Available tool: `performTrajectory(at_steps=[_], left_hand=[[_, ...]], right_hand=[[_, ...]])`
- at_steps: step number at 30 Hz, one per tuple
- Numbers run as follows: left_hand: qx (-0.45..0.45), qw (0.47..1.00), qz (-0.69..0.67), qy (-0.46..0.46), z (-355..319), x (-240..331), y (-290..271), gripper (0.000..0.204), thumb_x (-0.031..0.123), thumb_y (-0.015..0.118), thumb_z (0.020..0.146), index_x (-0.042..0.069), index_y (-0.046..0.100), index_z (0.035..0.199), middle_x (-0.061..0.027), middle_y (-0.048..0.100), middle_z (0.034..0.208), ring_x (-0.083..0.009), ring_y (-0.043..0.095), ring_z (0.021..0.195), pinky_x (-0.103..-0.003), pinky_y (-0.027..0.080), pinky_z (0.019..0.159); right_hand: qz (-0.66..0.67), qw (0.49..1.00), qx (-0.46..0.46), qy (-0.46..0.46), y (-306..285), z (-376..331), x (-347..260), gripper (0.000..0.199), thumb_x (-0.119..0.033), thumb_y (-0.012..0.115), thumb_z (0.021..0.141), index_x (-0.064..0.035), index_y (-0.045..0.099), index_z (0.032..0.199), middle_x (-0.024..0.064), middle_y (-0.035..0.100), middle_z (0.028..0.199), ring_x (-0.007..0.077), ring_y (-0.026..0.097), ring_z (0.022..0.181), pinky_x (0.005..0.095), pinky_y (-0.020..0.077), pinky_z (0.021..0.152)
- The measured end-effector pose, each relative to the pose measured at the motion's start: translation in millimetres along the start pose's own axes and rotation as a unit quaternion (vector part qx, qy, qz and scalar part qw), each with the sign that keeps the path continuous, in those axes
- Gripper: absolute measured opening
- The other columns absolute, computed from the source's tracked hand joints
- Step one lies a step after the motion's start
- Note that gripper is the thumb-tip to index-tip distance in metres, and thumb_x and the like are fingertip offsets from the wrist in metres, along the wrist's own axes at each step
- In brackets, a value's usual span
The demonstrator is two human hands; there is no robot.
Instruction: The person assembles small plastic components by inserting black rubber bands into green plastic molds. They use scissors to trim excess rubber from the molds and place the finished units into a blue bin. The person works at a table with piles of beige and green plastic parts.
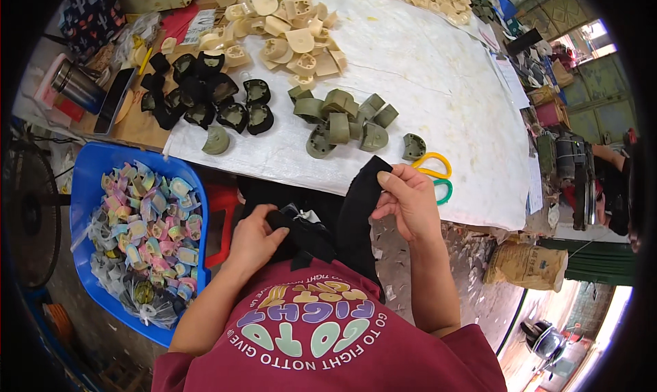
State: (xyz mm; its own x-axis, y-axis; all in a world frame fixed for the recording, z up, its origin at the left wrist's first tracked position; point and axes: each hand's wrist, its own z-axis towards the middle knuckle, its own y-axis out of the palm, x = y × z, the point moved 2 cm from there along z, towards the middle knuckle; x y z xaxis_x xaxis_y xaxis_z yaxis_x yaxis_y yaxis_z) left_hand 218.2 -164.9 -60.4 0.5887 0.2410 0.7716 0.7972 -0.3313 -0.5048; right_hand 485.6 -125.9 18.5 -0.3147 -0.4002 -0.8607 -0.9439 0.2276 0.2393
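Both hands grip one black fabric piece: the left hand pinches its lower end, the right hand its upper edge. Just beyond, olive plastic parts lie heaped on the white-covered desk.

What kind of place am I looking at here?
Probably a small shoe-parts workshop: heaps of cream, black and olive heel pieces lie on a covered worktable, and both hands hold black fabric.
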Motion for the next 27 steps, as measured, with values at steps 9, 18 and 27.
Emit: performTrajectory(at_steps=[9,18,27], left_hand=[[-0.007,0.932,-0.357,0.063,-6.4,51.3,-22.4,0.038,0.011,0.068,0.086,0.001,0.058,0.122,-0.001,0.065,0.09,-0.0075,0.058,0.074,-0.021,0.046,0.065],[-0.048,0.811,-0.581,-0.044,17.3,66.4,-28.2,0.018,0.011,0.062,0.09,-0.002,0.061,0.103,-0.016,0.069,0.092,-0.0238,0.07,0.078,-0.035,0.059,0.071],[-0.001,0.789,-0.613,-0.035,18.8,58.7,-30.4,0.018,0.01,0.06,0.091,0.0,0.057,0.106,-0.0152,0.068,0.094,-0.0258,0.069,0.084,-0.036,0.058,0.076]], right_hand=[[-0.01,0.997,-0.061,0.041,37.2,2.6,4.8,0.014,-0.006,0.065,0.085,0.0006,0.058,0.095,0.005,0.062,0.07,0.0124,0.062,0.055,0.0261,0.0554,0.045],[-0.135,0.987,-0.079,-0.028,54.5,6.3,10.6,0.023,-0.017,0.064,0.091,0.0001,0.063,0.106,0.008,0.068,0.088,0.0124,0.066,0.074,0.023,0.0541,0.057],[-0.265,0.938,-0.209,0.073,69.9,-18.7,35.2,0.019,-0.021,0.067,0.089,-0.002,0.065,0.093,-0.0004,0.063,0.074,0.0052,0.058,0.065,0.0205,0.0472,0.056]])
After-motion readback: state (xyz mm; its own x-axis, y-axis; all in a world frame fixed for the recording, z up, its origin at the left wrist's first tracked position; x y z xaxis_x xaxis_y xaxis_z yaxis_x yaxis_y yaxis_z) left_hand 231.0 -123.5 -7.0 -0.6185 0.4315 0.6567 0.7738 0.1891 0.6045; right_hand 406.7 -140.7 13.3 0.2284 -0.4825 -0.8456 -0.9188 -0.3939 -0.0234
